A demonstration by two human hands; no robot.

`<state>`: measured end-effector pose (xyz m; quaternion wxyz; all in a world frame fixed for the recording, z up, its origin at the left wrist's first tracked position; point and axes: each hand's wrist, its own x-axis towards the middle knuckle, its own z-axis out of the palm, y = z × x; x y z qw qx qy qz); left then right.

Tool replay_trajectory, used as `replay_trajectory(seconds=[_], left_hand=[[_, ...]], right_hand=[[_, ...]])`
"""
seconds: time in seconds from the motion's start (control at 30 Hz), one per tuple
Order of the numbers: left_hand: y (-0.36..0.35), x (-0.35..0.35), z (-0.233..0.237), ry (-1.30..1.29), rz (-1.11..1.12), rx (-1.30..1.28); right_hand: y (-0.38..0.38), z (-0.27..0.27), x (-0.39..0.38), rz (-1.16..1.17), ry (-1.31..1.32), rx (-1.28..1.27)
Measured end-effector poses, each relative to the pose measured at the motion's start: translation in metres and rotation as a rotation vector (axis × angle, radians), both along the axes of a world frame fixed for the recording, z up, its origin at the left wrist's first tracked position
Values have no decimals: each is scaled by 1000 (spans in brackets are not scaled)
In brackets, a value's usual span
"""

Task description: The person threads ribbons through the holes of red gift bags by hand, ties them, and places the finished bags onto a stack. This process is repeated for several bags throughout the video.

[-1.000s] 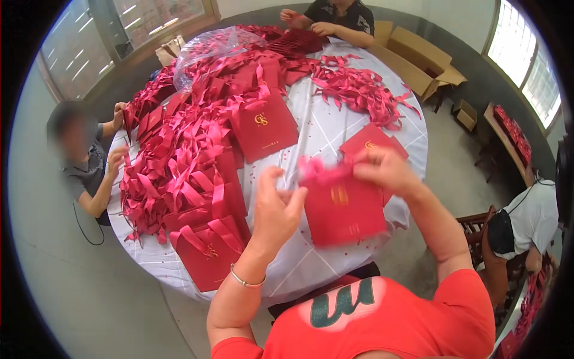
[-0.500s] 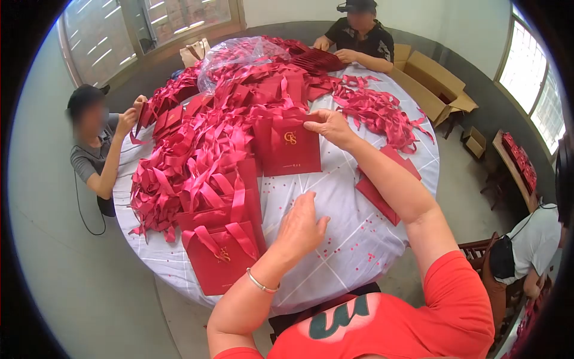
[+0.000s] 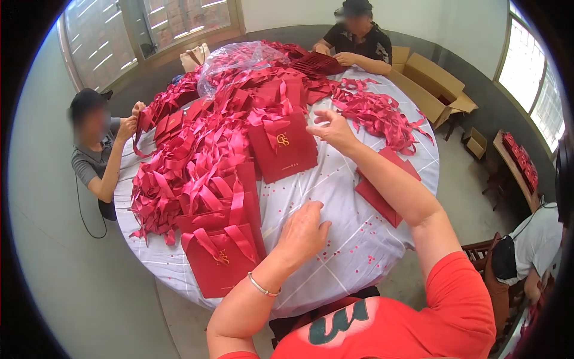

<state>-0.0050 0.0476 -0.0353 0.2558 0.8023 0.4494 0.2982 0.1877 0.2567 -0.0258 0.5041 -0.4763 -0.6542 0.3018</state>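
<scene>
Found a red paper bag (image 3: 282,146) lying flat on the white tablecloth (image 3: 347,239), gold logo up, ribbon handles draped over its top edge, a little beyond the middle of the round table. Saw the right hand (image 3: 332,128) stretched out over the bag's upper right corner, fingers spread and lightly bent, gripping nothing; could not tell whether a fingertip touched the bag's edge. Saw the left hand (image 3: 305,230) resting palm down on bare cloth nearer the body, fingers loosely together, empty, well apart from the bag. Noted a thin bracelet (image 3: 262,286) on that wrist.

Just left of the bag, met a deep heap of ribbon-handled bags (image 3: 179,173) running along the table's left side, with a neater stack of bags (image 3: 222,260) at its near end, close to the left hand. Under the right forearm, made out flat red sheets (image 3: 382,191), partly hidden. Beyond the right hand, saw loose ribbons (image 3: 376,110) piled toward the far right edge, and red specks scattered over the cloth. At the far side, spotted a clear plastic sack (image 3: 233,57) on top of the pile.

Around the table, saw a seated person (image 3: 95,152) at the left, hands at the heap's edge, and another person (image 3: 359,39) at the far end, hands on more red pieces. Beside that end, noted open cardboard boxes (image 3: 433,84) on the floor.
</scene>
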Motion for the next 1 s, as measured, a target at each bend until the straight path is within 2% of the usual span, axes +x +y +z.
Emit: replay_trajectory(seconds=[0.17, 0.23, 0.27, 0.33, 0.47, 0.6, 0.67, 0.87, 0.93, 1.0], left_hand=[[-3, 3, -5, 21, -9, 119], [-5, 3, -3, 4, -59, 143], [-6, 3, -1, 22, -67, 146], [-8, 4, 1, 43, -68, 144], [-8, 5, 2, 83, -75, 116], [-7, 5, 0, 50, -64, 128], [-8, 5, 2, 46, -61, 108], [-10, 8, 3, -48, -67, 17], [-9, 10, 4, -154, -93, 16], [-8, 12, 3, -251, -108, 13]], right_hand=[[-60, 5, 66, 129, -160, -156], [-87, 8, 95, 134, -390, -167], [-100, 6, 106, 115, -595, -71], [-117, 7, 119, 231, -753, 61], [-137, -1, 120, 83, -758, 336], [-134, 1, 113, 96, -751, 351], [-127, -2, 109, 115, -614, 318], [-131, 0, 77, 83, -553, 308], [-142, 13, 55, 85, -572, 365], [-159, 35, 29, 61, -670, 532]])
